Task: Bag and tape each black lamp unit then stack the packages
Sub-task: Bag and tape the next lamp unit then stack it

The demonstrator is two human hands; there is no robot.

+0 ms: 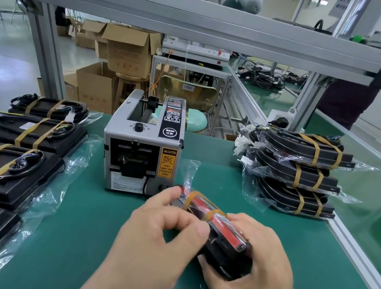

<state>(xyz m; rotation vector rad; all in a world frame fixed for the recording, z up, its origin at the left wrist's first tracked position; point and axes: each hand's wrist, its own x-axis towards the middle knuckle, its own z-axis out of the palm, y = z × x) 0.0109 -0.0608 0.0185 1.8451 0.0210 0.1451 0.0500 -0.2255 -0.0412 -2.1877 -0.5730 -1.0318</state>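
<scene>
Lamp unit, bagged, twice banded: held over surface before tape dispenser. Left grip pinched on tape band; right grip curled round near end. Taping judged nearly done; transfer to stack required next.

Head-worn camera looks forward and down, close over the green bench.
</scene>
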